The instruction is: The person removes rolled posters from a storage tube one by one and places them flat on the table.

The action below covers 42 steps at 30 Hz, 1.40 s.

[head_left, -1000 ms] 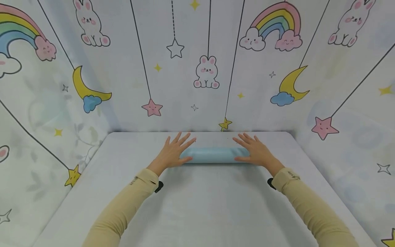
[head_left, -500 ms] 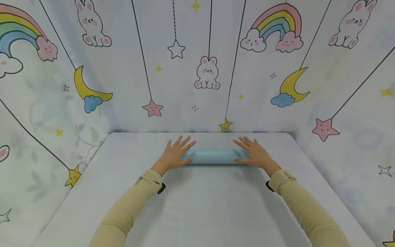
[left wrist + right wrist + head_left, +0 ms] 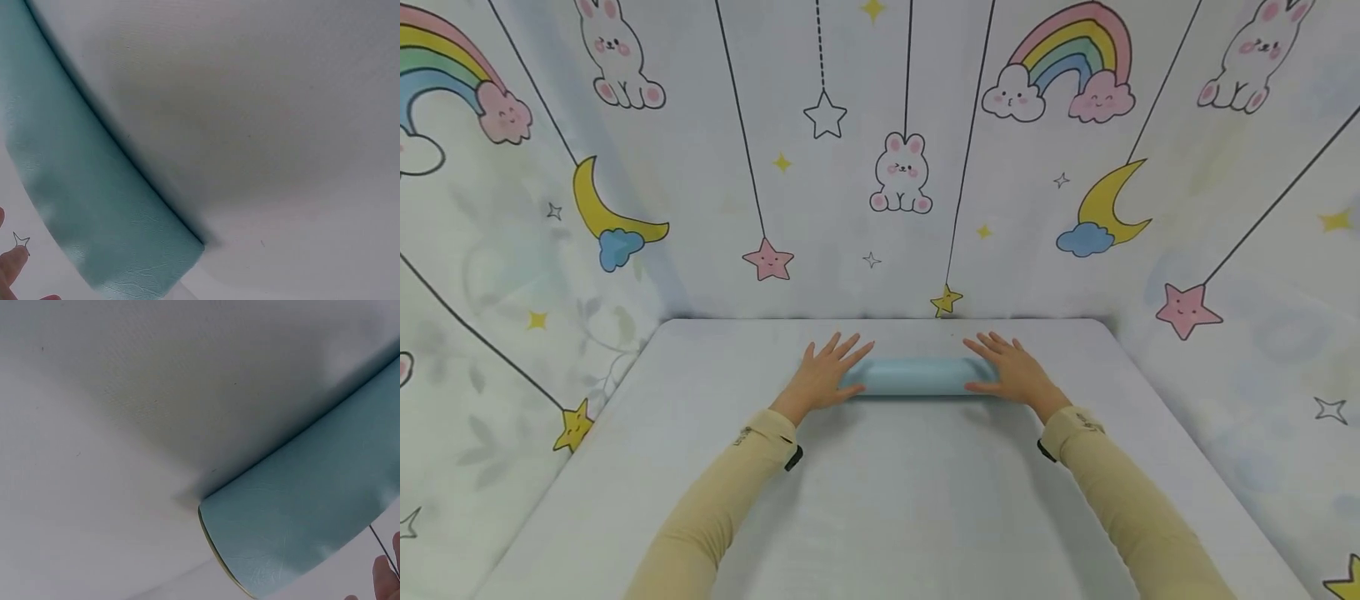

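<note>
A light blue roll of smooth, leather-like sheet [image 3: 917, 377] lies crosswise near the far edge of the table. My left hand [image 3: 820, 377] is over its left end and my right hand [image 3: 1017, 374] over its right end, both with fingers spread and pointing away from me. Whether the palms press on it cannot be told. In the left wrist view, fingertips [image 3: 14, 264] show at the lower left, beyond the roll [image 3: 94, 169]. The right wrist view has the roll [image 3: 306, 487] with a thin yellowish rim at its end, and fingertips [image 3: 382, 578] past it.
The table [image 3: 895, 492] has a white surface with rounded far corners. Behind and on both sides stand white cloth walls [image 3: 842, 200] printed with rabbits, stars, moons and rainbows. Dark bands sit at the wrists below the beige sleeves [image 3: 718, 500].
Both forearms have shifted slightly inward, and the right hand a little to the left. The spread fingers keep their shape, and the roll stays in nearly the same place.
</note>
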### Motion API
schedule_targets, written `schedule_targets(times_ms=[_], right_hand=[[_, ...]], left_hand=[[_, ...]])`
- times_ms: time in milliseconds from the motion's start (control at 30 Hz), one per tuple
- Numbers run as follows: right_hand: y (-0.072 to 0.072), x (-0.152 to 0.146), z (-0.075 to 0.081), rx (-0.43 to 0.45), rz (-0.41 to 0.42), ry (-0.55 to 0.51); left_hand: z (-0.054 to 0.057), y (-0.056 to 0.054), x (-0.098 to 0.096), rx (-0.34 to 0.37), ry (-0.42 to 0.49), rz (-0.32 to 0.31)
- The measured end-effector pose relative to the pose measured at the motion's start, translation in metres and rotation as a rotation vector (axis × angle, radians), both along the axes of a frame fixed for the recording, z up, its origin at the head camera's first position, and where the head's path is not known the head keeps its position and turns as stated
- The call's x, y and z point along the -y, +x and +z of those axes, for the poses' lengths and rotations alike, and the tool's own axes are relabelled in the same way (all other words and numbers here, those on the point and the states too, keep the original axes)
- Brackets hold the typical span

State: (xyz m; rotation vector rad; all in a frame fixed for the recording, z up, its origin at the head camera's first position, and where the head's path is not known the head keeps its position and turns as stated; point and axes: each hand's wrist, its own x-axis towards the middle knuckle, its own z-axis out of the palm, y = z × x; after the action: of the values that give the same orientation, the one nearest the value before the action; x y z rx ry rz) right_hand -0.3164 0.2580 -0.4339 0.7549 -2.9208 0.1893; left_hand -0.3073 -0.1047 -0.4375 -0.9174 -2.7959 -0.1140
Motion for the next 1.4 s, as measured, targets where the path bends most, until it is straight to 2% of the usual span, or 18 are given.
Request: schedule_targets(times_ms=[233,600,967,1400], right_hand=[[-0.001,-0.001,-0.005,0.024,-0.025,0.001],[0.001,0.000,-0.009,0.077,-0.060,-0.007],[-0.001,-0.003,-0.017,0.069,-0.085,-0.013],[-0.001,-0.005,-0.022,0.057,-0.105,0.001]], left_hand=[[-0.004,-0.002,-0.001,0.045,-0.035,0.020],[-0.012,-0.010,-0.003,0.045,-0.067,0.042],[-0.020,-0.008,0.001,0.076,-0.113,0.095],[-0.028,-0.007,0.000,0.085,-0.064,0.114]])
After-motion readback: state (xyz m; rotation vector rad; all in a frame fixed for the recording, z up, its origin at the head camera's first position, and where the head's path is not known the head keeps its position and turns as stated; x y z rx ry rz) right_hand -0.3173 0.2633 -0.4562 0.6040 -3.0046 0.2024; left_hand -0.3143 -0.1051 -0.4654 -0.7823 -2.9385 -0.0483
